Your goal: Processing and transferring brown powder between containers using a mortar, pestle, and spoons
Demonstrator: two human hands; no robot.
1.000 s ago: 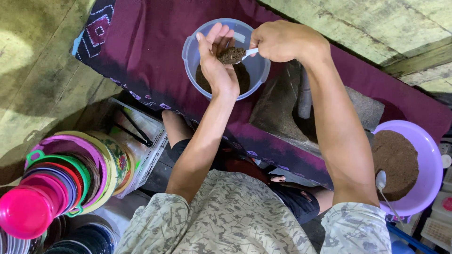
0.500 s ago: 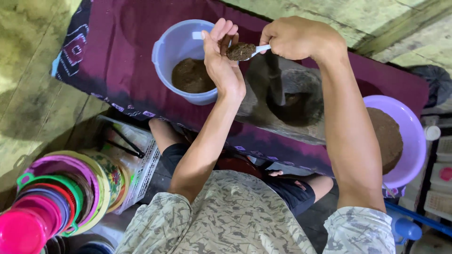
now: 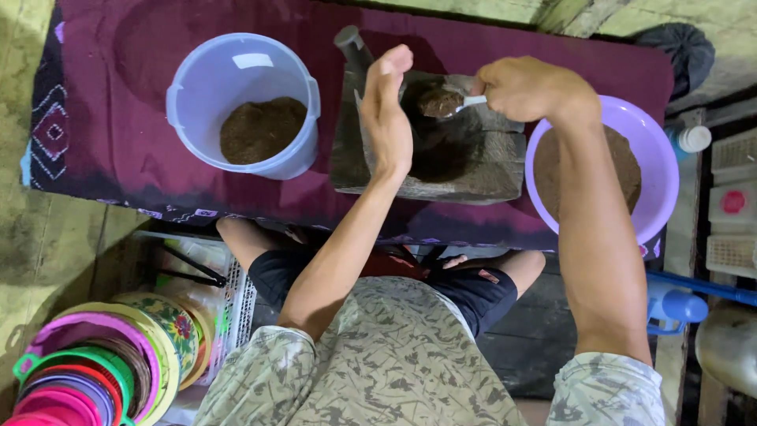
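Dark stone mortar block [image 3: 473, 170] sits under both hands, pale blue plastic bucket [image 3: 197, 95] left of them. Right hand [image 3: 524, 87] pinches small white spoon [image 3: 461, 101], heaped with brown paste, beside flat, spread left hand [image 3: 390, 118]. Any tilt likely spills paste onto the cloth.

Dim, sharp view (corners shadowed)

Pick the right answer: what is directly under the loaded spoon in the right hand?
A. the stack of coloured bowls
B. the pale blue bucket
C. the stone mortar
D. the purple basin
C: the spoon, held by the right hand, hangs over the stone mortar.
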